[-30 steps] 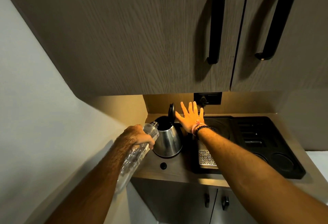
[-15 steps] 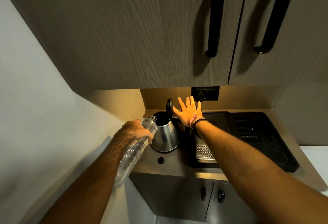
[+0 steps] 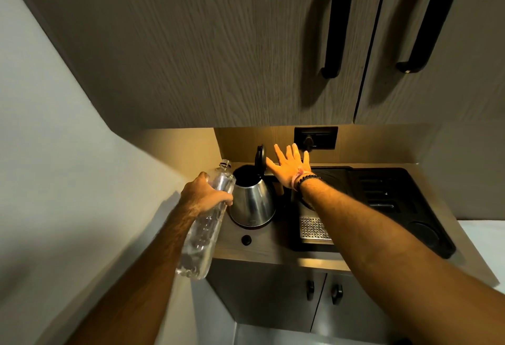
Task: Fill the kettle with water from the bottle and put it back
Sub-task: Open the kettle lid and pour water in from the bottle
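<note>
Now the left hand (image 3: pixel 203 197) grips the clear plastic bottle (image 3: pixel 207 221), its uncapped neck just beside the steel kettle (image 3: pixel 252 202). Right hand (image 3: pixel 289 167) splayed flat, holding nothing, by the raised black lid (image 3: pixel 260 156).

text: none you can read | bottle (image 3: pixel 203 224): clear, you see no label | kettle (image 3: pixel 252 202): small mark near base, too blurred for you to read
</note>
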Motion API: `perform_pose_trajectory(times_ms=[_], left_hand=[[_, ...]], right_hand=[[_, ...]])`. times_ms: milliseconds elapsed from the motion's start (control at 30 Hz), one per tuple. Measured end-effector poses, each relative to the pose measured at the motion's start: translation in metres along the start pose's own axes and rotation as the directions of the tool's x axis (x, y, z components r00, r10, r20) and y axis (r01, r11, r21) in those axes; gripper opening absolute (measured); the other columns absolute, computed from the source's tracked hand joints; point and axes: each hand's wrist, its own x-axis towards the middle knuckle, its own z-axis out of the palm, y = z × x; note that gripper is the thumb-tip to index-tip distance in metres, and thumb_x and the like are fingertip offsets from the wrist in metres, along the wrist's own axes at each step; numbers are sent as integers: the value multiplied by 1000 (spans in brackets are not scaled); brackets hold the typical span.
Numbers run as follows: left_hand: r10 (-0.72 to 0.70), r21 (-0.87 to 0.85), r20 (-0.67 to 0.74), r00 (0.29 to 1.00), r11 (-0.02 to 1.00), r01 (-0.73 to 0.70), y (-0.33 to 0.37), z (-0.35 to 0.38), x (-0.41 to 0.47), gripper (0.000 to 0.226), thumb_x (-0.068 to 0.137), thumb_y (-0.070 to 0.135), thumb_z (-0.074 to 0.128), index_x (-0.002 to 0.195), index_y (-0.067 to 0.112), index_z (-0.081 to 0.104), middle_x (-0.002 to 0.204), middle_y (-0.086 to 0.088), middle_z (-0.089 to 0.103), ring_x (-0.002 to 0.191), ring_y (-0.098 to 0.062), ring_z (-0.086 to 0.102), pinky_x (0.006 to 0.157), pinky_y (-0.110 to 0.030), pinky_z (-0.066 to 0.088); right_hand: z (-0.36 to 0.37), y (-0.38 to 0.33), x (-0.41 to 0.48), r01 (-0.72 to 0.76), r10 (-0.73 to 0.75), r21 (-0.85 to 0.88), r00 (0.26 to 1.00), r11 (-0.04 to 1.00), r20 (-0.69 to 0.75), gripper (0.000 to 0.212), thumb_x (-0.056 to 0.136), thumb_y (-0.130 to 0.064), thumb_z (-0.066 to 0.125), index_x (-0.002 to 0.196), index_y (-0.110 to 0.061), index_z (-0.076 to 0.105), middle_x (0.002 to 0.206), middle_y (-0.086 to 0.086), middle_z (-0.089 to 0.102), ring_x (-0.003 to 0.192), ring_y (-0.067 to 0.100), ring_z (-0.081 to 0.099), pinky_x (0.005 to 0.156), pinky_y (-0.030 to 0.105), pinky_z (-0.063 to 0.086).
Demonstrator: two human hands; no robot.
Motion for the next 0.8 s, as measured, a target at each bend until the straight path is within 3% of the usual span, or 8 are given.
perform_pose_trajectory(times_ms=[167,267,400,633,733,800], left_hand=[[-35,-171,-167,985,985,6,-18,19,-3,85,44,57,83,114,34,40,101,-2,56,89,-24,53,73,-33,49],[-88,-245,-274,958,969,19,-26,32,-6,89,49,59,84,121,35,38,110,-7,63,96,-30,60,82,-44,56],[-146,-383,-419,896,923,-28,-35,48,-10,90,53,55,90,126,32,42,120,-10,67,110,-37,62,92,-51,55],[-190,-509,-460,868,857,-82,-30,59,-3,97,53,52,93,131,24,44,128,-13,63,118,-39,59,97,-56,53],[-179,-501,-453,873,861,-84,-29,62,-3,106,50,58,93,135,22,42,131,-12,62,120,-37,58,98,-54,53],[-201,-485,-518,832,870,-91,-33,72,-14,109,47,61,93,134,16,45,133,-13,59,120,-33,56,96,-48,53]], right_hand=[[0,1,0,1,-2,10,1000,1000,17,84,91,-75,8,161,-29,-3,170,14,-1,158,31,-7,124,59,-5],[0,2,1,7,-7,-1,1000,1000,26,84,91,-74,9,161,-28,-4,170,14,-1,158,31,-7,124,60,-4],[0,0,2,17,-17,-6,999,1000,40,86,90,-75,8,161,-27,-4,170,14,1,158,31,-6,124,59,-4],[-6,-1,5,8,-6,-31,999,1000,48,89,89,-77,9,161,-26,-3,170,13,3,158,31,-4,124,58,-2],[-5,0,5,1,2,-40,999,999,54,87,90,-76,10,161,-27,-4,170,13,3,158,31,-4,124,58,-2],[-2,-1,4,4,-1,-38,998,999,63,85,91,-74,10,161,-27,-4,170,13,3,158,31,-4,124,58,-2]])
